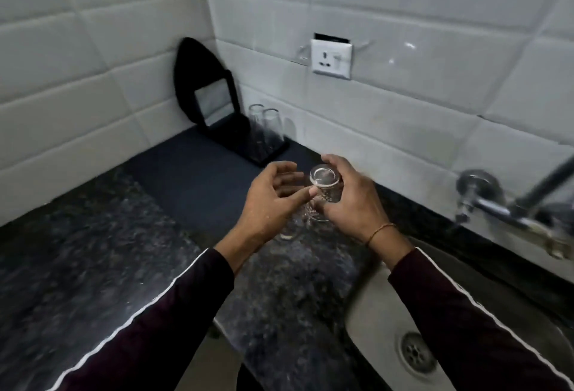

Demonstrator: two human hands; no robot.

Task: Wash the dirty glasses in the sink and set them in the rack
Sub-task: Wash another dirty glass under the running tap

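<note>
A clear drinking glass [324,187] is held upside down over the dark stone counter, its base facing me. My right hand [351,204] grips it round the side with curled fingers. My left hand [273,201] is beside it with loose fingers, the thumb tip touching the glass near its base. Another glass [287,227] shows faintly on the counter below my left hand, mostly hidden. Two glasses [265,126] stand upside down on the black rack [270,153] in the back corner.
The steel sink [372,306] with its drain [416,355] lies at the lower right, under a chrome wall tap [497,204]. A dark mat [192,182] covers the counter before the rack. A black stand [205,86] leans in the corner. A wall socket [332,58] sits above.
</note>
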